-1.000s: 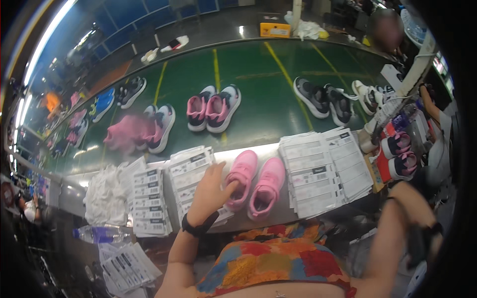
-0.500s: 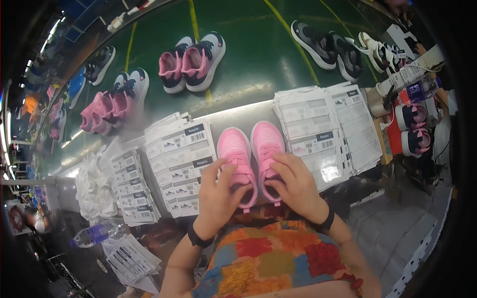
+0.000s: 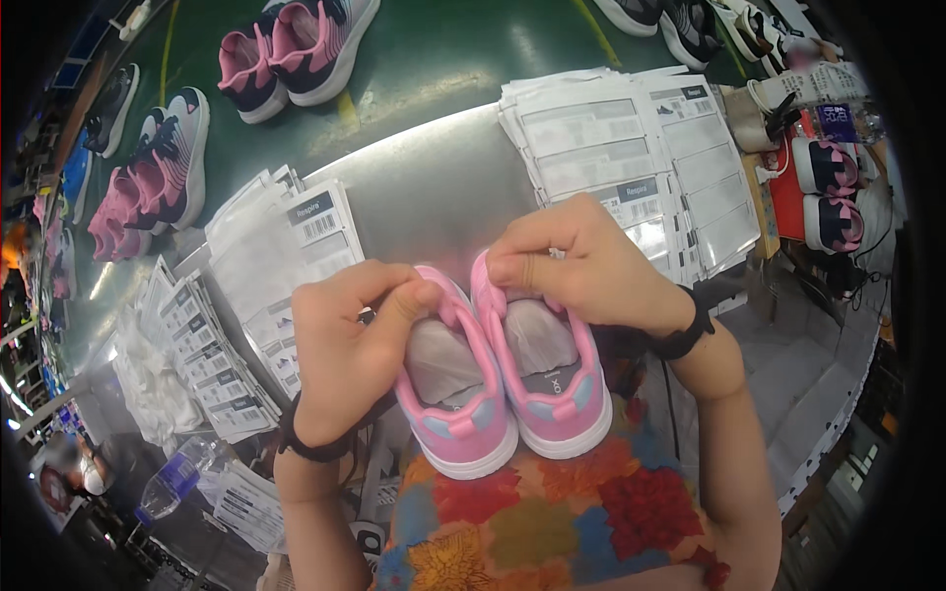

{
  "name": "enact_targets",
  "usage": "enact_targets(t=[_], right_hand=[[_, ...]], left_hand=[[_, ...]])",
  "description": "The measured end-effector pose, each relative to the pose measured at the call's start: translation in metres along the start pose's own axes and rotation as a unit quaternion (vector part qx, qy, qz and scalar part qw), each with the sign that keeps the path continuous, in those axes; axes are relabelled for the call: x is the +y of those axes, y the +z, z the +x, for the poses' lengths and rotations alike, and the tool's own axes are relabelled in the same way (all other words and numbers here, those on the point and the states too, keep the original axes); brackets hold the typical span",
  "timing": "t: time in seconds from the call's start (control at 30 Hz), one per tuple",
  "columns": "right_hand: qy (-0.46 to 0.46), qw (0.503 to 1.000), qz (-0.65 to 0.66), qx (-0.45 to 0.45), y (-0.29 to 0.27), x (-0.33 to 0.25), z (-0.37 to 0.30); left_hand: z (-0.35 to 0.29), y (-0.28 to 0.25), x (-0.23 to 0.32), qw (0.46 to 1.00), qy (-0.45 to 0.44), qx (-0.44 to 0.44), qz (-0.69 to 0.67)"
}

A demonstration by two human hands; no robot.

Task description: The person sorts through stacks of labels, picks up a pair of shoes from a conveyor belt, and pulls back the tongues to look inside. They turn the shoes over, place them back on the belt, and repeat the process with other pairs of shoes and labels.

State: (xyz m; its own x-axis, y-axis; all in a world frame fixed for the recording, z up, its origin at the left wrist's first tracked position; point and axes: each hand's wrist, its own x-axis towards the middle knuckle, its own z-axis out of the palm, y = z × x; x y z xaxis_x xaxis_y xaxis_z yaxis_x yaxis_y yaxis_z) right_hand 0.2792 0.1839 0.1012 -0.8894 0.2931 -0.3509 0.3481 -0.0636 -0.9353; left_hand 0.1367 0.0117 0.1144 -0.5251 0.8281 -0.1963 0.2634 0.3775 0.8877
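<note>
Noting the left pink shoe (image 3: pixel 463 426) at four o'clock from our left hand (image 3: pixel 350 345), the right pink shoe (image 3: pixel 554 409) at seven from our right hand (image 3: pixel 583 264); each hand pinches the front of its shoe's opening. The hands hide the toes; pale filling (image 3: pixel 441 360) inside (wadding or lining, we cannot tell). Long axes nearly parallel: heels toward five, fronts toward eleven.

The only view is taken from the person's head, and it looks steeply down and a little forward, so it sees from above into the two pink shoes (image 3: pixel 493 379). The left hand (image 3: pixel 360 345) and the right hand (image 3: pixel 591 266) are quite near to the lens, at the near side of the tabletop (image 3: pixel 424 192). Beyond its far edge, which slants upward to the right, the green surface (image 3: pixel 453 59) reaches the upper rim.
</note>
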Motion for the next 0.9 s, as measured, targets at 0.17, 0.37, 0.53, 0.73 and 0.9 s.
enact_targets(t=[0.17,0.37,0.53,0.73,0.9], right_hand=[[0.074,0.994,0.073,-0.027,-0.005,0.002,0.010],[0.078,0.996,0.032,-0.039,0.000,0.011,0.010],[-0.449,0.820,-0.308,0.176,0.020,0.052,-0.019],[-0.217,0.880,-0.397,0.141,0.023,0.055,-0.029],[-0.147,0.916,-0.367,0.069,0.000,0.023,-0.016]], left_hand=[[0.006,-0.003,-0.003,0.989,-0.118,-0.004,-0.087],[0.003,-0.003,0.002,0.991,-0.112,0.003,-0.067],[-0.024,0.011,-0.018,0.928,0.300,0.075,0.207],[-0.025,0.021,-0.049,0.960,0.132,0.030,0.244],[0.002,0.006,-0.016,0.979,0.045,-0.091,0.179]])
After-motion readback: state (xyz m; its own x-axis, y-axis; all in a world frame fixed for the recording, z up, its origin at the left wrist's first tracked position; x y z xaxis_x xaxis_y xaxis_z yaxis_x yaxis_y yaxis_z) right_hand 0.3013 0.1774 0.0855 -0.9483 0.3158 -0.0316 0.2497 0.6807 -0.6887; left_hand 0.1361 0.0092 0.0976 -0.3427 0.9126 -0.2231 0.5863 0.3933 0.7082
